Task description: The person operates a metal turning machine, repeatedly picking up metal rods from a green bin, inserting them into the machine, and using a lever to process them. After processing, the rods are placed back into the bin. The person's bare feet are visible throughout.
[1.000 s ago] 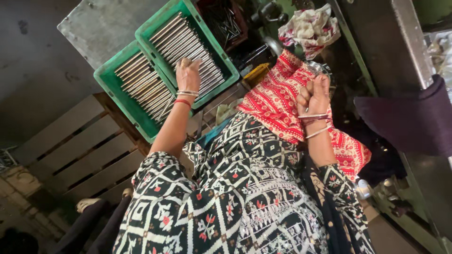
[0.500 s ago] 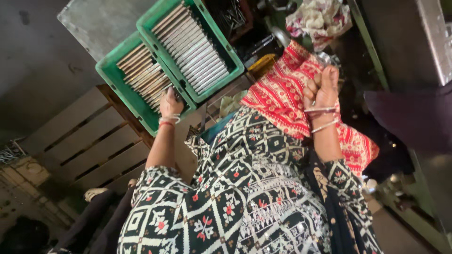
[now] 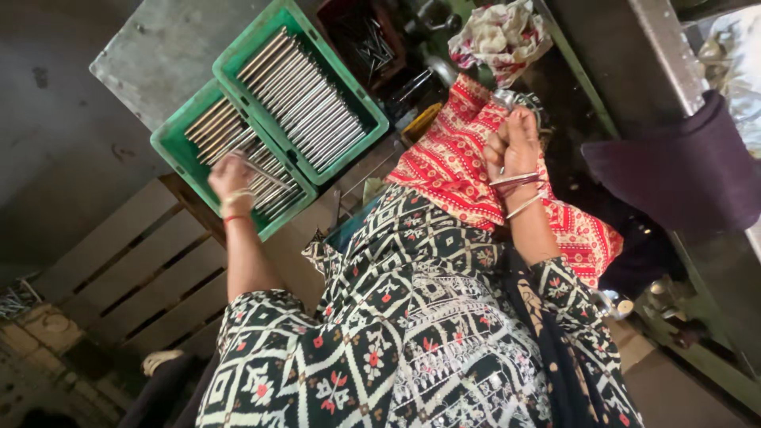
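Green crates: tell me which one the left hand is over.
The lower-left green crate, nearest the wooden pallet; the left hand lifts a metal rod above it. The other crate sits up-right, untouched.

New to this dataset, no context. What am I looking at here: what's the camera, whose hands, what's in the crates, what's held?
There is no machine here: a person works with two bare hands, and the single picture comes from a camera worn on their head, looking down, so the scene appears tilted.

The left hand is over the nearer green crate and its fingers hold a thin metal rod. That crate and the second green crate beside it are both filled with similar metal rods lying side by side.

The right hand is closed in a fist over a red patterned cloth and seems to grip a small metal part; what it is cannot be told. Both wrists carry bangles.

The black and white patterned fabric at the bottom is the person's own clothing. A wooden pallet lies at the left.
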